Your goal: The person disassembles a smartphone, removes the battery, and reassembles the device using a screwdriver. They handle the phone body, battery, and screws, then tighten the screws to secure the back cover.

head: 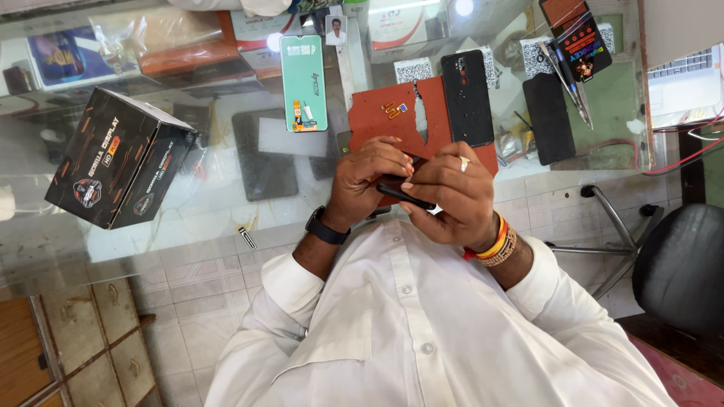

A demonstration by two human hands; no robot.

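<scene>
We've got both hands on the slim black phone (403, 190): left hand (369, 181) curled around its near end, right hand (449, 197) pinching its far edge. Just beyond our knuckles lies the red-brown work mat (385, 124) on the glass bench (226, 203), a black cardboard box (117, 158) well off the left hand.

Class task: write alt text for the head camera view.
Two hands, left hand and right hand, hold a slim black phone above a glass counter. Nearby lie a rust-red work mat, a black cardboard box and a mint-green phone panel.
</scene>
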